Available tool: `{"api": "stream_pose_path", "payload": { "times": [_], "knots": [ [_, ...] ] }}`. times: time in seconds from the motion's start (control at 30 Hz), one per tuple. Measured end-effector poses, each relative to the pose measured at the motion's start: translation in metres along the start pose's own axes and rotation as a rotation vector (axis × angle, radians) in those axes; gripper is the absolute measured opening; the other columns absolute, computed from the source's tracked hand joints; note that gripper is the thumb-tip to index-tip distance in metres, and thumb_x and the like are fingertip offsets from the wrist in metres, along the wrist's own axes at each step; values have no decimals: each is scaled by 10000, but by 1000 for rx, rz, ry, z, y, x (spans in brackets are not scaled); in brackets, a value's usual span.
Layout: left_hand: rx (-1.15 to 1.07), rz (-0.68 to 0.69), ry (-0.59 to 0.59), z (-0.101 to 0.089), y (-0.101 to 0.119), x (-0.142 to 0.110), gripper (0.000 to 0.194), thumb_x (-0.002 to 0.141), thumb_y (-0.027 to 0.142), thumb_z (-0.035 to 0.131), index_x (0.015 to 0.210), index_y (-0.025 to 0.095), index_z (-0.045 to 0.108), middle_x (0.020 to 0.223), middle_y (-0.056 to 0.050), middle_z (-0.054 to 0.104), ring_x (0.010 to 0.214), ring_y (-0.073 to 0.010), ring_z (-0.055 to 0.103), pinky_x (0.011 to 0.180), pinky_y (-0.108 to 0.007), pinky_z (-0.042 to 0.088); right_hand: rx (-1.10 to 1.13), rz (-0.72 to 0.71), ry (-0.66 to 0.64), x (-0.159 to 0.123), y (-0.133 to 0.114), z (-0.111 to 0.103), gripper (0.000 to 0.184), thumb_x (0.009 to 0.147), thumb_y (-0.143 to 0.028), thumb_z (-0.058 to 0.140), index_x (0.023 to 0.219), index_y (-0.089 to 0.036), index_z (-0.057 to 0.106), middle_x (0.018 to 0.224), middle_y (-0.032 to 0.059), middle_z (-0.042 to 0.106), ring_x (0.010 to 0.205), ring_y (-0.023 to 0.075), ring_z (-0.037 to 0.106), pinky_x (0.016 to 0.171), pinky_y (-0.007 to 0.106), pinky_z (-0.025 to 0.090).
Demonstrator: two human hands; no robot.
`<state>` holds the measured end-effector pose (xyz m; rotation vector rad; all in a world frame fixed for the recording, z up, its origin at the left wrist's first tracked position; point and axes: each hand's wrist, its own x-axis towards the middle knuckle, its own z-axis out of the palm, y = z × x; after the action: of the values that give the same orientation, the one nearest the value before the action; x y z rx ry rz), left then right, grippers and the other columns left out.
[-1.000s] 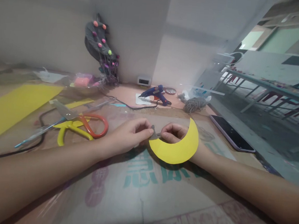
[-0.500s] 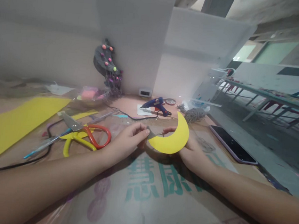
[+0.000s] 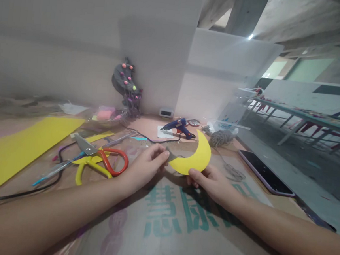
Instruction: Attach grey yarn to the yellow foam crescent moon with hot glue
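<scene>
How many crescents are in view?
2: the yellow crescent, held in the right hand, and the grey crescent, by the wall. Others may be hidden.

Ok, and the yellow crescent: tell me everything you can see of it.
The yellow crescent is a flat, smooth moon shape that looks like card or stiff paper. One tip points up, bare; the left end carries a gray covering, perhaps wound yarn. It is held up over the printed board, inner curve facing up and left. The left hand pinches the gray end; the right hand holds the lower outer edge, thumb on the near face.
</scene>
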<state>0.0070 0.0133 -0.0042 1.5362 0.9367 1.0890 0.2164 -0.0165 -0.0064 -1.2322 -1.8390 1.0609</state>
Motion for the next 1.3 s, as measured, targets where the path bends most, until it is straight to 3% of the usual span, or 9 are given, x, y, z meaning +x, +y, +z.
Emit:
{"api": "stream_pose_path", "payload": {
  "times": [0.33,0.47,0.77,1.13,1.3],
  "knots": [
    [98,-85,-228,-1,-8,-2,211,852,379,548,794,177,533,661,29,580,597,-115,527,581,-230,402,169,69,159,2,-6,1,523,746,-676,590,740,-153,571,572,-15,524,497,94,430,463,225,341],
    [145,-42,-318,1,-5,-5,165,848,332,560,835,170,588,704,21,607,642,-118,551,598,-222,421,119,92,123,1,-7,2,536,725,-687,598,712,-152,567,568,-14,516,495,95,435,448,221,341],
    [237,11,-314,1,-5,-6,271,876,426,526,847,170,610,732,6,628,662,-126,553,579,-217,413,10,45,64,1,-7,2,481,819,-609,517,638,-164,522,553,-18,481,495,93,434,457,218,355],
    [419,128,-303,1,-2,-10,266,891,386,491,778,173,603,719,2,626,644,-125,534,557,-212,386,-39,80,44,3,-8,1,322,787,-450,592,658,-158,557,581,-4,544,508,97,465,472,218,375],
    [412,115,-285,2,-1,-10,266,888,391,497,777,174,602,727,3,634,648,-124,539,573,-218,391,-52,74,26,2,-12,2,213,764,-349,566,662,-163,570,597,-3,563,544,104,480,511,222,378]
  ]
}}
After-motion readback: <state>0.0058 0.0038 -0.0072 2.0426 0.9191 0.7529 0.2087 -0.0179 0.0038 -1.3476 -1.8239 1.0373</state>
